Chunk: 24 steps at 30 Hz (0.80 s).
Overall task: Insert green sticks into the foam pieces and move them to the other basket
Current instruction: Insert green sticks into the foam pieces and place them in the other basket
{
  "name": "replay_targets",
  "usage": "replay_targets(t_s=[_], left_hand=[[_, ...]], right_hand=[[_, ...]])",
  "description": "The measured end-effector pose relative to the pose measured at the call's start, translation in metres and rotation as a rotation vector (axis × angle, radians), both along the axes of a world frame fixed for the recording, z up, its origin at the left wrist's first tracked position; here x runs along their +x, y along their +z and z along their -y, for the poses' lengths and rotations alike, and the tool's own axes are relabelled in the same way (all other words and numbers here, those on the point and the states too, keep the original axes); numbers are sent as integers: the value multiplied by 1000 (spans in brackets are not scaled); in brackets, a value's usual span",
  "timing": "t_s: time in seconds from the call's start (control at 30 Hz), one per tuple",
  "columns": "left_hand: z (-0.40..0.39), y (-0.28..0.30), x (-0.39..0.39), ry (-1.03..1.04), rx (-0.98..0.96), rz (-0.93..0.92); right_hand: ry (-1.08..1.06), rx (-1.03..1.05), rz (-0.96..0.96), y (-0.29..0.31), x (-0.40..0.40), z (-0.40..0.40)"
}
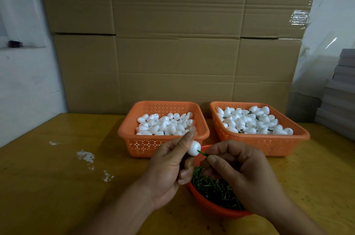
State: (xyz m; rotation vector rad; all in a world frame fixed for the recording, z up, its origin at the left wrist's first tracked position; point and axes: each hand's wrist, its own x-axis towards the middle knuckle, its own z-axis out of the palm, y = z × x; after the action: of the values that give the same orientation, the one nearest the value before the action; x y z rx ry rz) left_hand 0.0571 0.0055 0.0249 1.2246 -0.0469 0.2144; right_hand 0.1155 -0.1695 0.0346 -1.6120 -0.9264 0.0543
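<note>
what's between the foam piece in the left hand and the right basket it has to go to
Nothing visible blocks it. The foam piece, held by the left hand, only has the right hand beside it; the right basket is open-topped.

Beyond my hands, a wall of flattened brown cardboard sheets (176, 42) stands upright along the far edge of the yellow-brown wooden bench (57, 177). Out to the left of my hands, white flecks and smears (85, 156) dot the bench surface. Farther left and above, a scuffed white wall (25, 85) carries a ledge with a small dark object (15, 43) on it, too small to identify. To the far right of my hands, a stack of grey flat boards (340, 96) rises at the bench edge, with a sheet of clear plastic film (326, 33) hanging behind it and a crumpled strip of clear tape (299, 18) stuck to the cardboard.
</note>
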Motion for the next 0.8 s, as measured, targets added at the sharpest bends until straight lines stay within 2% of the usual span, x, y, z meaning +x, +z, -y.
replay_targets(t_s=[0.57,0.8], left_hand=[[5,-3,2,149,195,116],[6,-7,3,211,266,166]], right_hand=[[-191,-61,274,-9,-7,-6],[-293,-43,301,-9,-9,-8]])
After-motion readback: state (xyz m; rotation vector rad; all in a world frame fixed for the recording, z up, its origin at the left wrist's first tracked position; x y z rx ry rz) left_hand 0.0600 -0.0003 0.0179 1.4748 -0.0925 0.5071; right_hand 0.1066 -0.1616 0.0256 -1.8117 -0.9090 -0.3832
